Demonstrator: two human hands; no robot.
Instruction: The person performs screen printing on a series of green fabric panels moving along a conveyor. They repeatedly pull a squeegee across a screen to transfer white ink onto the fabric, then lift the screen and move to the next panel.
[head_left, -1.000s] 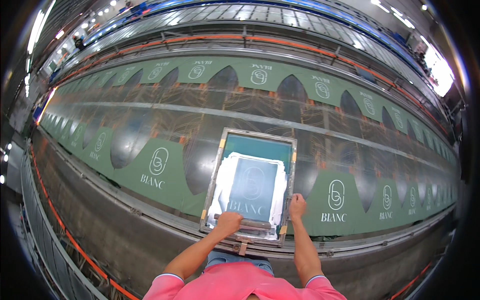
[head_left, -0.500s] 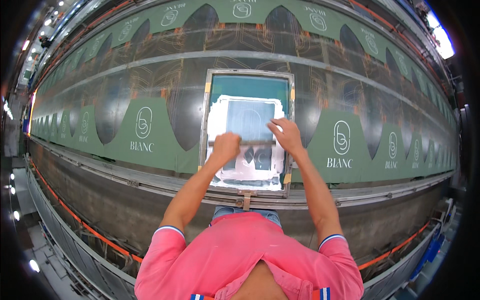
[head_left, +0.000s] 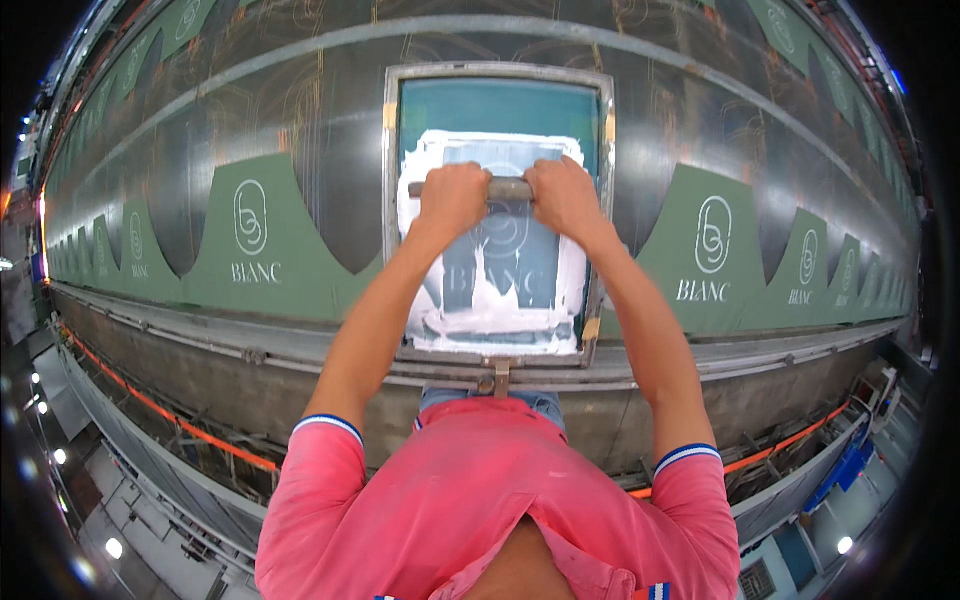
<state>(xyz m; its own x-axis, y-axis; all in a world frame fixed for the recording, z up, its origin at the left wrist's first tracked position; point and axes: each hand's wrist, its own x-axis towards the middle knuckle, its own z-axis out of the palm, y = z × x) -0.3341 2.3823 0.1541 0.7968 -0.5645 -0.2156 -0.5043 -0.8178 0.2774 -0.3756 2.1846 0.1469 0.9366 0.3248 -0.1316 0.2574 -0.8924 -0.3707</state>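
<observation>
Under both hands lies a printing screen (head_left: 500, 110) whose frame looks like dull grey metal, its mesh a smooth teal, smeared with thick, wet-looking white ink (head_left: 500, 320) that is glossy in places. The left hand (head_left: 452, 198) and the right hand (head_left: 565, 196) grip a squeegee handle (head_left: 508, 188) that seems worn and matt, perhaps wood. On either side of the hands, green cloth pieces (head_left: 260, 250) look matt and flat on a dark, slightly shiny table (head_left: 250, 120). The pink shirt (head_left: 480, 500) below the arms is soft cloth.
</observation>
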